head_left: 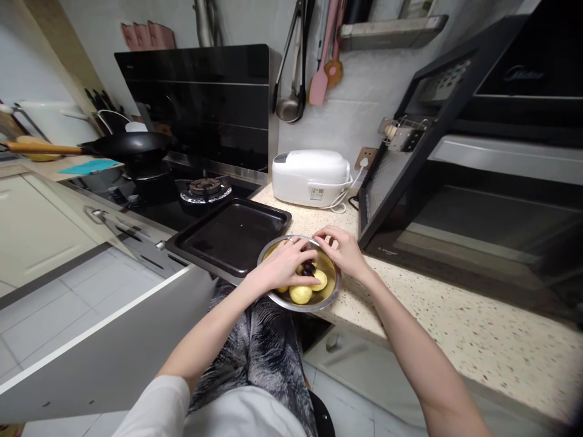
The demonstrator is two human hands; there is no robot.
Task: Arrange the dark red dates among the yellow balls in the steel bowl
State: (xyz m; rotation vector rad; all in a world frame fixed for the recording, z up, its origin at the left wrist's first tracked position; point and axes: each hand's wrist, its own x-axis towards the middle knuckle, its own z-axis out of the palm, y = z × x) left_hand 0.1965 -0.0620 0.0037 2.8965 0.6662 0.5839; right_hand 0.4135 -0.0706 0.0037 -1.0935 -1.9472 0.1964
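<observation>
A round metal bowl [334, 290] at the counter's edge holds several yellow rounded pieces [300, 295] and some dark round items [308, 268]. My left hand [289, 264] reaches over the bowl from the left, its fingers apart above the pieces; whether it grips any of them is hidden. At the bowl's far right rim, my right hand [339, 247] has its thumb and fingers bent towards each other, and what lies between the fingertips cannot be made out. A black baking tray [228, 237] lies directly left of the bowl.
Behind the bowl stands a white rice cooker [312, 176] with its cord. A black oven [478, 224] fills the right side. At the left are a gas burner [206, 188] and a black wok [132, 145]. An open drawer front [118, 340] juts out at lower left.
</observation>
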